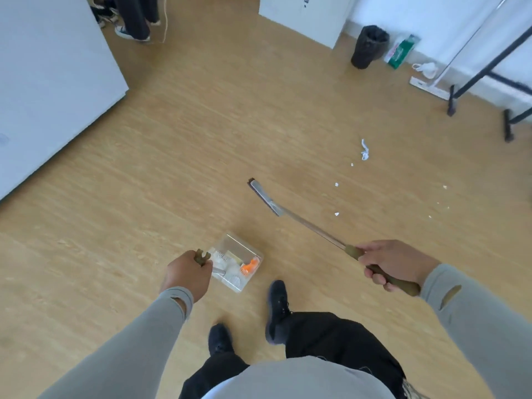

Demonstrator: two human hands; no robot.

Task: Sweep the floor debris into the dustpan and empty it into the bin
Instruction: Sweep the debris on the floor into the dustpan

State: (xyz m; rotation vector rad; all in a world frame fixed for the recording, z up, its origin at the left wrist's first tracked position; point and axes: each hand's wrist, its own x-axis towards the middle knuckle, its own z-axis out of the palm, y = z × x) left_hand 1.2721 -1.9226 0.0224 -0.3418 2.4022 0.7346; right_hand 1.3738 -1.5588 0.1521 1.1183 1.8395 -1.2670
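A wide wooden floor (178,156) fills the room, with a white cabinet (43,82) along one side and a black metal rack (489,67) against the far wall. By that wall stands the black bin (368,46), lined with a dark bag, well apart from the person; a green and white packet (401,51) leans just beside it, and a flat white mop (431,86) rests near the rack. The person stands in dark trousers and dark shoes, grey sleeves reaching forward. The right hand (391,263) is curled firmly round the brown grip of the broom (305,220), whose long shaft slants away to a narrow brush head near the floor. The left hand (187,273) is wrapped round the handle top of the dustpan (237,262), a clear plastic tray in front of the feet (it already holds white scraps and something orange). Beyond the brush head, towards the rack, lies the debris: a crumpled white tissue (365,149) and small white crumbs (336,184) scattered loosely on the boards.
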